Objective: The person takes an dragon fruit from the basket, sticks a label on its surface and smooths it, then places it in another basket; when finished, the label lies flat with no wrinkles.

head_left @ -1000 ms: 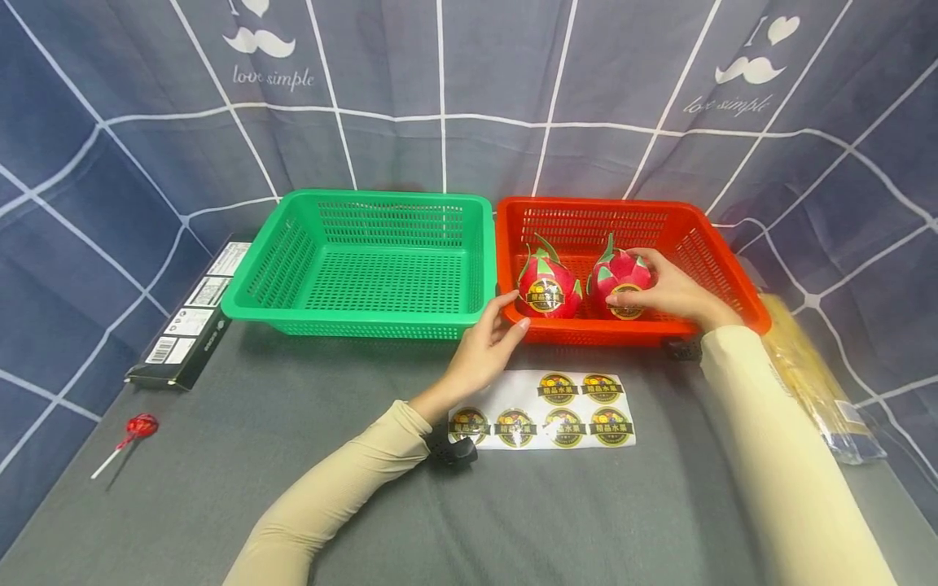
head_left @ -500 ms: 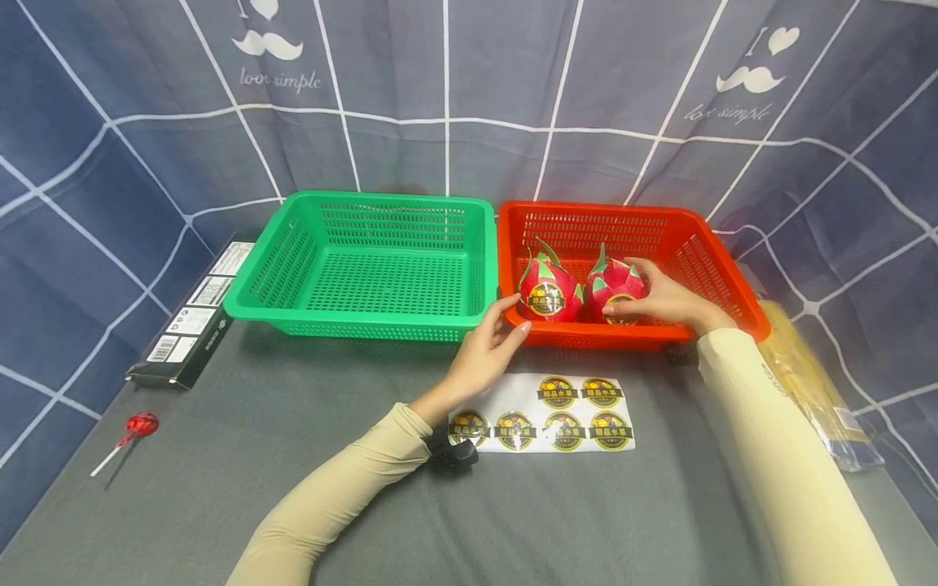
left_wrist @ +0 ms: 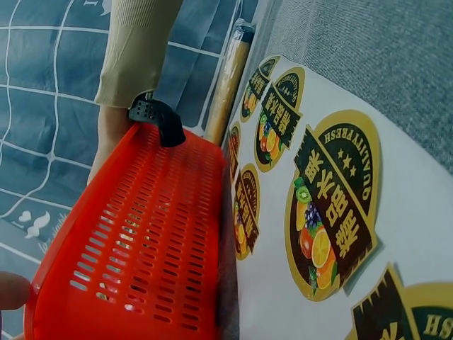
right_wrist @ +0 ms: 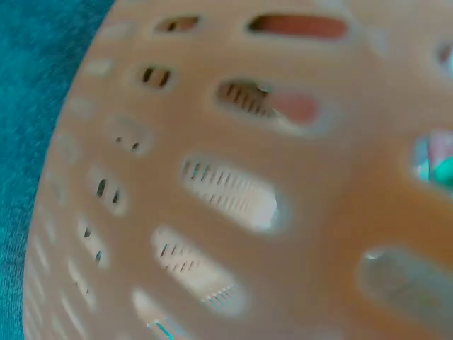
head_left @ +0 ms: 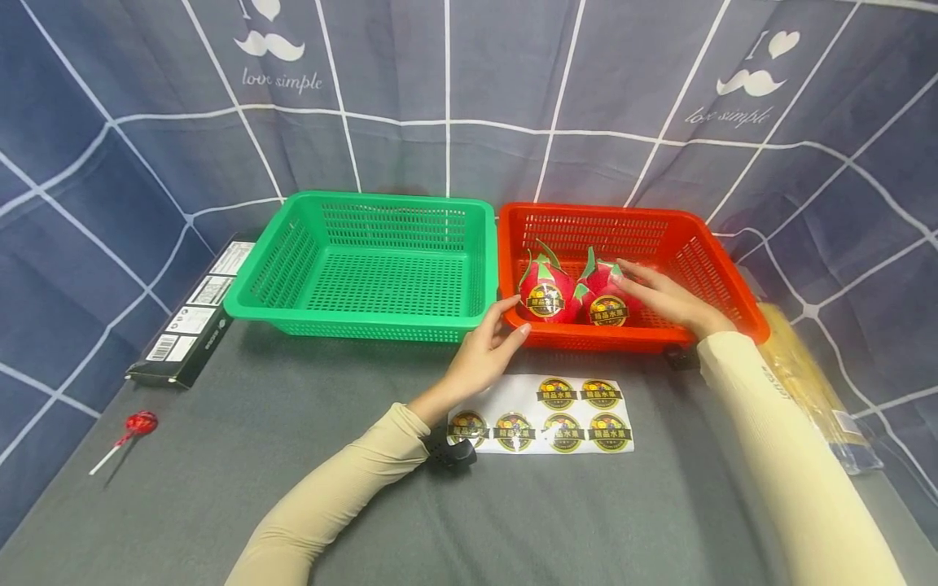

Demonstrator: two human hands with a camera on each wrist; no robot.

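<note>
Two red dragon fruits with green tips sit side by side in the red basket (head_left: 703, 281), each bearing a round gold-and-black sticker on its front. My right hand (head_left: 670, 299) lies beside the right dragon fruit (head_left: 602, 281), fingers fairly straight and fingertips touching its upper right side. The left dragon fruit (head_left: 541, 285) stands near the basket's left corner. There my left hand (head_left: 484, 350) holds the rim between thumb and fingers; the left wrist view shows a fingertip (left_wrist: 13, 290) against the red edge. In the right wrist view, the perforated basket wall (right_wrist: 311, 184) hides the right hand.
A sticker sheet (head_left: 506, 391) lies in front of the red basket. Left of that basket stands a green basket (head_left: 388, 281). A black box (head_left: 186, 325) and a red lollipop (head_left: 142, 423) lie at left, a clear bag (head_left: 813, 382) at right.
My right hand has moved the right dragon fruit leftward against the other one. Its thumb has come off the sticker, and its fingers have loosened. The left hand stays at the basket corner.
</note>
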